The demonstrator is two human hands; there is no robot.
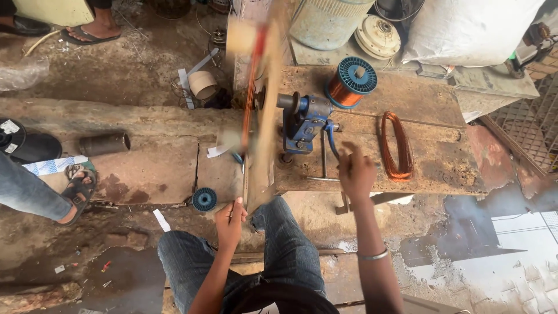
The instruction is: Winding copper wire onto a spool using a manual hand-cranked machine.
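Observation:
A blue hand-cranked winding machine (305, 121) is bolted to a worn wooden bench (430, 166). My right hand (356, 173) is closed on its crank handle. A wooden former (264, 104) on the machine's shaft is blurred with spin, and copper wire (250, 99) is wound on it. Below the former's lower end, my left hand (230, 220) pinches the thin wire. My knees in blue jeans sit under the bench edge.
A blue spool of copper wire (350, 82) and a finished copper coil (396, 145) lie on the bench. A blue empty spool (204, 199), a metal tube (103, 143) and a tape roll (202, 85) lie on the ground at left. Other people's sandalled feet (77, 192) are nearby.

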